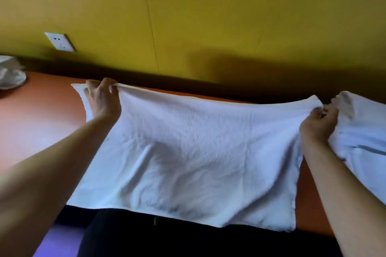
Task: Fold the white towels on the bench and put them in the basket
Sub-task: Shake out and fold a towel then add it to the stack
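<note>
I have one white towel (188,152) spread out across the middle of the frame, over the orange bench (41,115), with its near edge hanging off the bench's front edge toward my legs. My left hand (103,98) pinches the far edge near its left corner, fingers curled over the hem, and my right hand (318,121) pinches the far right corner in the same way, so the far edge is lifted and pulled taut between them. I judge this as the very start of the first fold: the towel is still a single open layer, with no crease set. At the right edge of the frame another white towel (363,131) lies loose and unfolded, just beside my right hand. At the far left there is a blurred white bundle (10,75), too unclear to name. The basket is not in view, so I cannot tell whether anything is in it yet; most of the work appears to be left.
</note>
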Demonstrator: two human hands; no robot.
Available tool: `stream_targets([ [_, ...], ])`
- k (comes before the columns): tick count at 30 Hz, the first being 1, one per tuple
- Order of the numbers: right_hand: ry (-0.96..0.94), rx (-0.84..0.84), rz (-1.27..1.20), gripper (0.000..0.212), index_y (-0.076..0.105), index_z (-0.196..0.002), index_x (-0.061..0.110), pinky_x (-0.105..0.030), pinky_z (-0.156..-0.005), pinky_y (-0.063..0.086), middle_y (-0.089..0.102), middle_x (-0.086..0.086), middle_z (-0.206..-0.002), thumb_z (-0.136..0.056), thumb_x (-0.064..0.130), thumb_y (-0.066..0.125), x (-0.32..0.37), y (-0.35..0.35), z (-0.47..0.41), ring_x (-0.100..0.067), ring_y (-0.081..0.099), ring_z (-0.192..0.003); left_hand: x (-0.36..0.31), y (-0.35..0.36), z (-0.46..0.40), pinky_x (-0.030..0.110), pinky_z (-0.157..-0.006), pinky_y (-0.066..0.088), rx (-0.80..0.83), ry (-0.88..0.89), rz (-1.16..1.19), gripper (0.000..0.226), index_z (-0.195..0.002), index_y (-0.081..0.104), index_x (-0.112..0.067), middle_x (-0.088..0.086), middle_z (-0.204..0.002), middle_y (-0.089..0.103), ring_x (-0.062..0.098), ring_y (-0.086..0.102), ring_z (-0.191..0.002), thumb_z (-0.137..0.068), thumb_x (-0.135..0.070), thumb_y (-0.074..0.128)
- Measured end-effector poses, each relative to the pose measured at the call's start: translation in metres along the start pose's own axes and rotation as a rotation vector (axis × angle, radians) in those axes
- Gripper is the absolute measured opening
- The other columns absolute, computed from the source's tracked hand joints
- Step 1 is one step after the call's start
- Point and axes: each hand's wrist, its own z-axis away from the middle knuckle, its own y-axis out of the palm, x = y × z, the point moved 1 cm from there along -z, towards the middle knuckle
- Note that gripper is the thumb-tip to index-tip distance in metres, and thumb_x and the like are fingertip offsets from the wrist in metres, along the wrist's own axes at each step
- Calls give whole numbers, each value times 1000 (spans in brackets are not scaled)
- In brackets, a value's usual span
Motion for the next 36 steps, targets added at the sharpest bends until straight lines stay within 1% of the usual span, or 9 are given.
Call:
stream_targets([
  [11, -37, 133, 227, 38, 54, -127, 10, -40, -92, 43, 62, -23, -125, -98, 28, 37, -38, 73, -54, -38, 58, -114, -22, 93, -46, 46, -101, 37, 125, -32, -80, 27, -127, 61, -15, 23, -135, 42, 42, 42, -124, -101, -20, 53],
  [16, -91, 208, 479, 39, 49, -131, 11, -44, -88, 44, 53, -22, -132, -97, 31, 53, -40, 82, -55, -42, 55, -112, -5, 118, -41, 48, -118, 27, 339, -30, -100, 76, -157, 22, -20, 25, -163, 7, 47, 23, -146, -96, -26, 65],
  [19, -263, 266, 483, 43, 53, -127, 14, -49, -88, 48, 56, -20, -125, -88, 31, 56, -58, 81, -32, -42, 56, -108, 3, 118, -6, 58, -111, 30, 369, 57, -190, 67, -154, 30, -17, 21, -159, 21, 48, 32, -138, -96, -28, 63],
  [21, -337, 417, 488, 46, 56, -126, 16, -51, -94, 48, 60, -17, -124, -86, 38, 50, -75, 81, -10, -39, 57, -113, 7, 114, 28, 60, -109, 32, 406, 167, -240, 60, -150, 38, -17, 20, -156, 30, 47, 36, -136, -97, -32, 61],
  [24, -435, 684, 713, 50, 49, -141, 21, -48, -112, 39, 50, -11, -148, -98, 46, 43, -101, 74, 19, -33, 45, -137, 15, 113, 86, 57, -114, 26, 480, 295, -307, 55, -150, 41, -21, 17, -158, 32, 41, 33, -142, -100, -42, 48],
  [26, -431, 727, 769, 54, 35, -153, 25, -48, -119, 28, 33, -8, -161, -103, 47, 39, -104, 68, 23, -30, 31, -148, 15, 115, 120, 55, -118, 19, 532, 330, -351, 58, -154, 34, -24, 15, -161, 28, 39, 26, -147, -101, -46, 38],
  [28, -413, 751, 821, 54, 32, -153, 25, -48, -117, 30, 32, -9, -161, -103, 45, 38, -95, 67, 19, -32, 32, -146, 14, 115, 147, 55, -121, 14, 546, 326, -391, 59, -158, 27, -24, 13, -164, 24, 38, 20, -150, -103, -45, 33],
  [31, -422, 759, 837, 41, 42, -141, 25, -49, -104, 41, 47, -12, -145, -101, 38, 43, -78, 71, 11, -39, 46, -129, -4, 113, 173, 55, -120, 18, 540, 366, -352, 63, -155, 34, -21, 14, -162, 30, 38, 26, -149, -100, -48, 24],
  [36, -442, 799, 883, 41, 46, -140, 24, -46, -103, 39, 50, -19, -137, -101, 35, 44, -81, 83, -17, -42, 47, -122, -68, 126, 232, 52, -118, 24, 559, 637, -219, 59, -149, 47, -19, 15, -157, 40, 40, 35, -145, -99, -46, 34],
])
